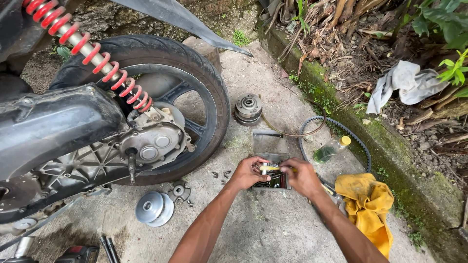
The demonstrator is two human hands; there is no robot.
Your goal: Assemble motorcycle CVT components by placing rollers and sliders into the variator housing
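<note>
Both hands meet over a small open metal box (269, 146) on the concrete floor (263, 229). The left hand (248, 171) and right hand (302, 176) together pinch a thin yellow-handled tool (270, 167) just above the box's contents. Nearby: a drive belt (341, 131) and a small bottle (331, 148) to the right, a yellow rag (368, 204) beside the right wrist, a clutch assembly (248, 109) behind, a pulley (153, 208) left. The scooter's rear wheel (195, 78) stands beyond.
</note>
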